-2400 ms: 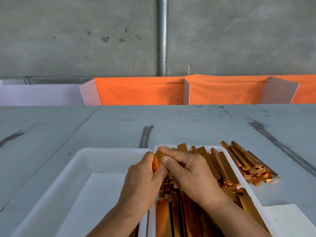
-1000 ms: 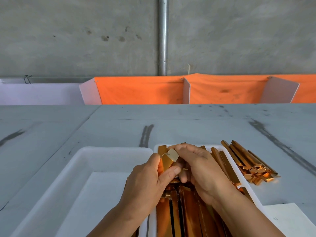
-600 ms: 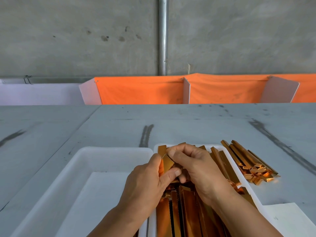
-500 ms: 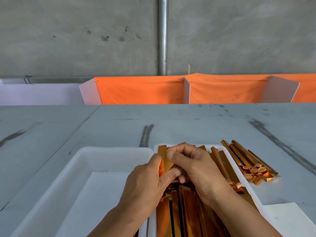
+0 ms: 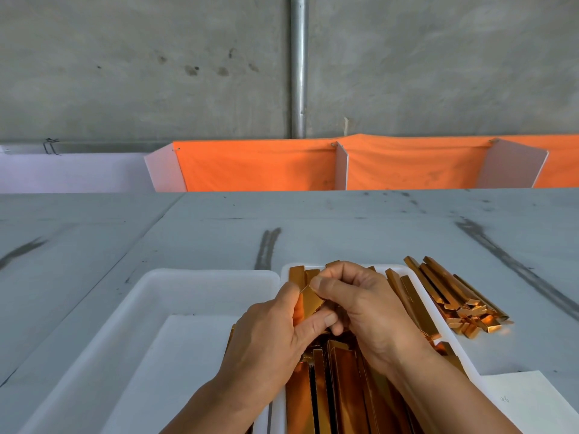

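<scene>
A shiny copper-coloured card strip (image 5: 308, 302) is held between both hands above a white tray (image 5: 391, 268) filled with several similar long strips. My left hand (image 5: 272, 336) grips the strip from the left, thumb on its upper edge and a finger under it. My right hand (image 5: 366, 311) pinches the strip's top end with thumb and curled fingers. Most of the strip's length is hidden behind the hands.
A second white tray (image 5: 175, 283) lies to the left with a white sheet inside. A pile of folded copper strips (image 5: 454, 296) rests on the grey table (image 5: 344, 227) to the right. White paper (image 5: 526, 399) lies at bottom right. Orange cloth bins (image 5: 257, 167) line the far edge.
The hands have stayed above the right tray. The right fingers shifted along the strip's top end, and a pale flap that showed a second ago is now folded flat.
</scene>
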